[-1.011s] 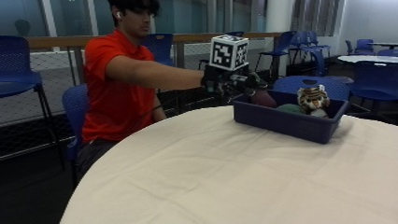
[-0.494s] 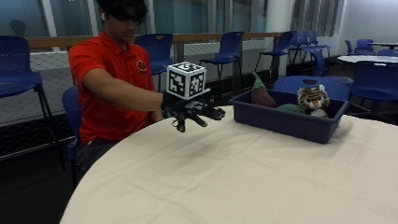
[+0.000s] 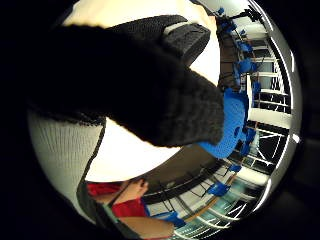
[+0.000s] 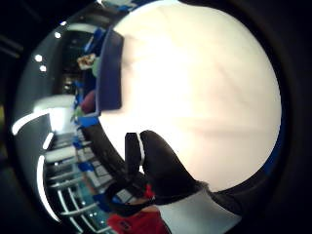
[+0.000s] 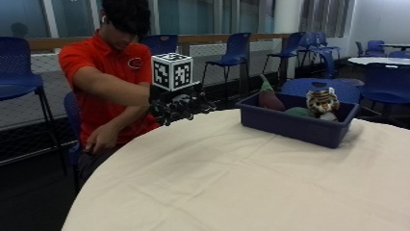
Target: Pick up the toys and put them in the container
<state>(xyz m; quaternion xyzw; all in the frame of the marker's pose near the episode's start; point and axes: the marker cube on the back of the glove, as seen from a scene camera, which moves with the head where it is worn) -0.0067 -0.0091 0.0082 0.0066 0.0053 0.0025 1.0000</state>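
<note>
We saw the toys, a tiger among them, lying in the blue container, well beyond our grip. The grip hung over the bench edge, fingers spread, holding nothing. Only the thumb-side palm view showed bare cloth stretching between grip and container.

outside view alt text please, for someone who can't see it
A seated person holds their gloved right hand, fingers spread and empty, above the near edge of a round white table. Across the table sits a blue container holding a tiger toy and other toys.
</note>
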